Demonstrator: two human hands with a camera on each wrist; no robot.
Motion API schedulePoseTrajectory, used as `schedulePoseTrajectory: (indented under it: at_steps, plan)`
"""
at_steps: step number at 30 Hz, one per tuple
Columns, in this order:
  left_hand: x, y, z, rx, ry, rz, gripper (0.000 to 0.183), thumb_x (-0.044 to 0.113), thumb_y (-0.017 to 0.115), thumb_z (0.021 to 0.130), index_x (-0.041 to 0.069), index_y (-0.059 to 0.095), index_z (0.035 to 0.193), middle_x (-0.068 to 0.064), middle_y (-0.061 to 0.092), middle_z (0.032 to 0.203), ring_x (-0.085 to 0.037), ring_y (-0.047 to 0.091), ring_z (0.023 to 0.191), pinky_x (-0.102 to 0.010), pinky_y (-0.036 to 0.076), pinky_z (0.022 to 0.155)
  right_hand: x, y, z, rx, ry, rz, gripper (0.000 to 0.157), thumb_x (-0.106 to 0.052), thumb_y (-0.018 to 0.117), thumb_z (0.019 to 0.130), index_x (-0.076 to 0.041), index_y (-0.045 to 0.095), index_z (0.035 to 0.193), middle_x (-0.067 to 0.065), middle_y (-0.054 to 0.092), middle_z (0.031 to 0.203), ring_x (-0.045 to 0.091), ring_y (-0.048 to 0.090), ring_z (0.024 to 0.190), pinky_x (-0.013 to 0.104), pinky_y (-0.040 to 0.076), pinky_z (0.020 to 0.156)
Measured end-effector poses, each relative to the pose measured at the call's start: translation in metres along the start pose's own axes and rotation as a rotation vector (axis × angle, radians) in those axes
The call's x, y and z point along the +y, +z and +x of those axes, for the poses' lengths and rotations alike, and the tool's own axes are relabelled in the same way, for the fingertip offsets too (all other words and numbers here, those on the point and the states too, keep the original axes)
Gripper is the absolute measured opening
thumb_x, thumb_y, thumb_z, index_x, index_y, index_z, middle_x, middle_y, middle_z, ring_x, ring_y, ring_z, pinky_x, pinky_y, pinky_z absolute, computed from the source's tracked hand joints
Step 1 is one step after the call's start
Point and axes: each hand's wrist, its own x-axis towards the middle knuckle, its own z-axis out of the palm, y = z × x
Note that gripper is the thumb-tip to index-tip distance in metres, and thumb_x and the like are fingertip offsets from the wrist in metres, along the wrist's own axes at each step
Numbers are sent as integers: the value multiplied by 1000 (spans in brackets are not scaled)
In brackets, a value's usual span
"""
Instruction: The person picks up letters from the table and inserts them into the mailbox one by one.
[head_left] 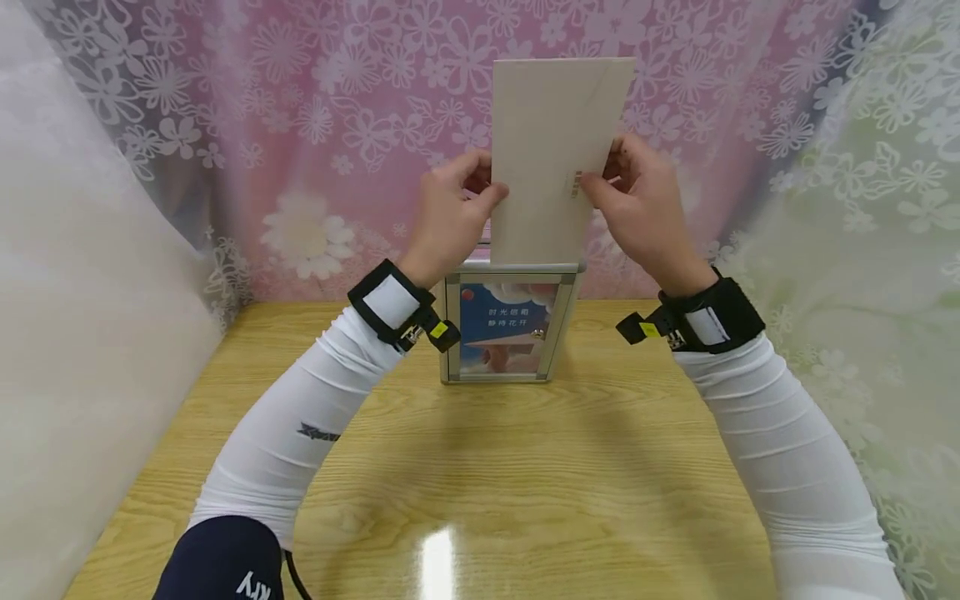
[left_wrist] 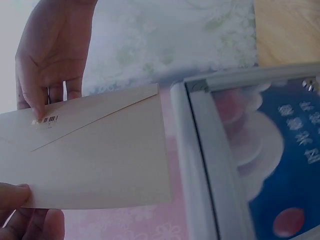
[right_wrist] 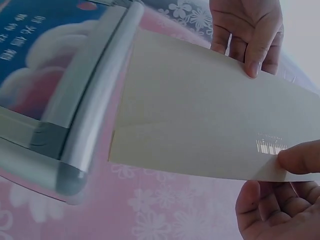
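A cream envelope (head_left: 543, 125) stands upright in the head view, its lower edge level with the top of a metal-framed letter box (head_left: 495, 350). My left hand (head_left: 453, 208) pinches its left edge, thumb in front and fingers behind. On the opposite edge my right hand (head_left: 645, 208) pinches it the same way, thumb beside a small printed mark. The left wrist view shows a diagonal flap line on the envelope (left_wrist: 100, 165). One short end of the envelope (right_wrist: 185, 110) lies close to the box's rounded rim in the right wrist view.
The letter box has a blue picture door with white characters and a small lock (head_left: 537, 333). It stands on a wood-grain table (head_left: 495, 467). Pink floral curtain (head_left: 360, 133) hangs behind, with pale curtains (head_left: 900, 250) at the sides.
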Motion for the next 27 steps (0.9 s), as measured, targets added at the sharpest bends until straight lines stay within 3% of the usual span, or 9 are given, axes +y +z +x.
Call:
schedulePoseTrajectory:
  at_steps: [8,17,22,27]
  plan:
    - [-7,-6,15,38,-119,43,10,8,64,90,3,67,98,-7,64,84,-11,55,77,-21,46,70,19,14,25,35,-12,-11,32,-11,61,92,-9,59,124,9,62,107,19,54,85,27,49,74]
    - [-25,-3,16,12,-171,77,11,12,63,91,5,66,99,-7,62,85,-12,53,77,-24,44,67,2,26,19,15,4,-30,29,0,55,93,6,55,121,18,59,103,21,53,84,27,47,75]
    - [-34,-2,16,-8,-196,117,11,14,62,91,9,65,101,-5,62,87,-11,53,78,-26,44,72,30,34,22,-14,25,-23,31,-4,56,93,1,56,123,15,61,101,20,54,82,28,45,72]
    - [-36,-4,17,87,-156,44,22,16,59,93,9,62,113,-6,64,93,-11,56,82,-24,48,75,60,45,18,-51,52,-22,33,-10,59,94,-6,55,126,11,63,100,17,55,81,30,47,72]
